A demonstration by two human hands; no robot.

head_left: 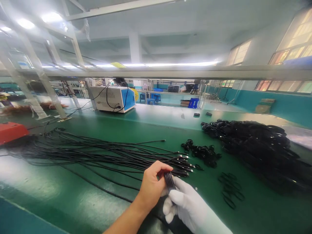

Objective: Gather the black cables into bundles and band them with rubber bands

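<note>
My bare left hand (153, 183) is closed round the left side of a small coiled black cable (169, 180). From the right, my white-gloved right hand (182, 198) grips the same coil, thumb in front and fingers curled below. The two hands meet at the coil, low over the table front. Just beyond them lies a long bundle of straight black cables (109, 157), their metal plug ends (187, 165) fanned toward the right. Beyond the plug ends sits a small heap of black loops (204, 154).
A large pile of coiled black cables (255, 146) covers the right of the green table (156, 125). Several thin black rings (230, 188) lie nearer. A white and blue machine (112, 99) stands at the back, a red object (12, 132) at far left. A metal beam (156, 73) crosses above.
</note>
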